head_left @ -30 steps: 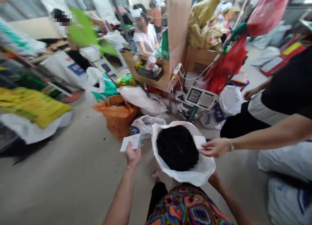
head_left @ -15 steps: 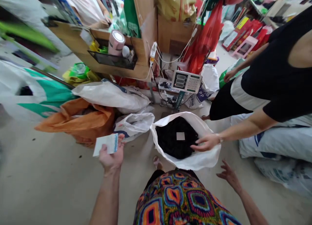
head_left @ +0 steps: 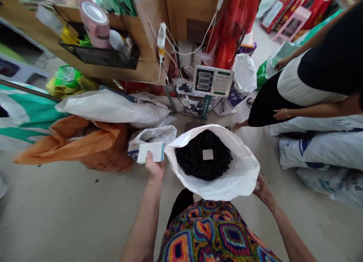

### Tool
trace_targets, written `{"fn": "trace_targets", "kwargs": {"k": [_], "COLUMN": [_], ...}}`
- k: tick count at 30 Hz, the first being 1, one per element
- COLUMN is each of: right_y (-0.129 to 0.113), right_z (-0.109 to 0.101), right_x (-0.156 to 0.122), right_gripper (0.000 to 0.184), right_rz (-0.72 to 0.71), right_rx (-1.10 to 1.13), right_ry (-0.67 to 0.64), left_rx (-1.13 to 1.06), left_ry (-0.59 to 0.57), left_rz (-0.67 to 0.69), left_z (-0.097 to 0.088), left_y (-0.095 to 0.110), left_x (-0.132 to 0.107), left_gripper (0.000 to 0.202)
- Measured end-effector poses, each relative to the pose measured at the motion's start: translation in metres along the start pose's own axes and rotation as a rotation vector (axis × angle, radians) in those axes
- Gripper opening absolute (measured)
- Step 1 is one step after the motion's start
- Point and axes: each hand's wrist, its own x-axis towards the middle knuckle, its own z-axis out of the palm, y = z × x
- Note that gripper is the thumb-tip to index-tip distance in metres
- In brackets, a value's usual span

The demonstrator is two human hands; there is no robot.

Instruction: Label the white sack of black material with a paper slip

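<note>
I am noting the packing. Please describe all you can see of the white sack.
The white sack looks like woven plastic, standing open on the floor, its rim rolled outward. It holds dark black material with a small white paper square on top. The right hand touches its rim; the left hand is beside it.

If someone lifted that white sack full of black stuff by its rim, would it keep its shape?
Probably not. The white sack looks like thin woven plastic with a folded-over rim, so it would likely sag. Filled with dark material, it seems heavy; the right hand touches its edge.
</note>
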Motion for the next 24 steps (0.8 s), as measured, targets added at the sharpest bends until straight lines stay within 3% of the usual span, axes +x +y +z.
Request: {"fn": "trace_targets", "kwargs": {"k": [4, 5, 6, 7, 9, 12, 15, 18, 21, 24], "right_y": [-0.056, -0.077, -0.101, -0.124, -0.166, -0.202, -0.209, -0.213, -0.222, -0.230], "right_z": [-0.042, -0.042, -0.035, -0.021, 0.023, 0.094, 0.129, 0.119, 0.081, 0.036], "right_x": [0.015, 0.018, 0.020, 0.023, 0.029, 0.042, 0.056, 0.064, 0.064, 0.056], "right_gripper": [0.056, 0.048, 0.039, 0.038, 0.035, 0.046, 0.025, 0.016, 0.032, 0.058], "right_rz": [-0.148, -0.223, -0.341, -0.537, -0.695, -0.690, -0.594, -0.454, -0.292, -0.167], "right_rx": [-0.053, -0.066, -0.094, -0.230, -0.281, -0.340, -0.326, -0.205, 0.019, 0.273], "right_ry": [0.315, 0.287, 0.178, -0.113, -0.405, -0.554, -0.625, -0.690, -0.770, -0.824], "left_rx": [0.028, 0.040, 0.052, 0.062, 0.075, 0.080, 0.074, 0.070, 0.064, 0.035], "left_ry": [0.012, 0.018, 0.024, 0.025, 0.026, 0.042, 0.087, 0.153, 0.191, 0.203], "left_rz": [0.020, 0.020, 0.021, 0.021, 0.029, 0.046, 0.062, 0.048, -0.003, -0.069], "left_z": [0.004, 0.004, 0.003, 0.003, 0.001, -0.005, -0.020, -0.040, -0.056, -0.059], "left_y": [-0.002, 0.001, 0.005, 0.009, 0.018, 0.033, 0.048, 0.060, 0.067, 0.068], "left_x": [-0.001, -0.002, -0.003, -0.005, -0.010, -0.020, -0.031, -0.038, -0.041, -0.040], "left_gripper": [0.039, 0.040, 0.041, 0.041, 0.042, 0.043, 0.043, 0.044, 0.047, 0.047]}}
